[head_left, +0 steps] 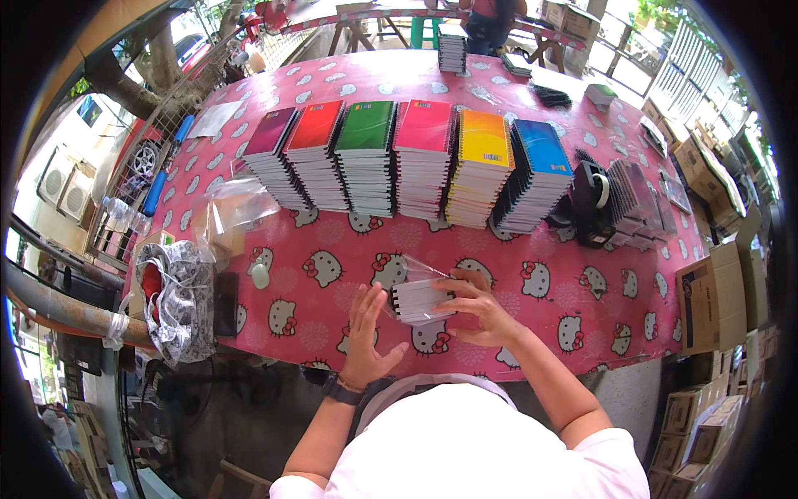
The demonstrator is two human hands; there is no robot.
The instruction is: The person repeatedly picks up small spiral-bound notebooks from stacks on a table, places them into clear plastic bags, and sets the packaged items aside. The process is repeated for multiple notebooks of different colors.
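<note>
In front of me a small stack of spiral notebooks lies partly inside a clear plastic bag, its white page edges and black coil showing. My right hand grips the stack at its right side, fingers on the top. Just left of the stack, my left hand is open, fingers stretched out and apart from each other. Beyond both hands stands a row of tall spiral notebook stacks: purple, red, green, pink, yellow and blue.
A black tape dispenser stands right of the blue stack, beside bagged notebooks. Clear plastic bags, a white computer mouse and a patterned cloth bag lie at left. An opened cardboard box is at the right edge.
</note>
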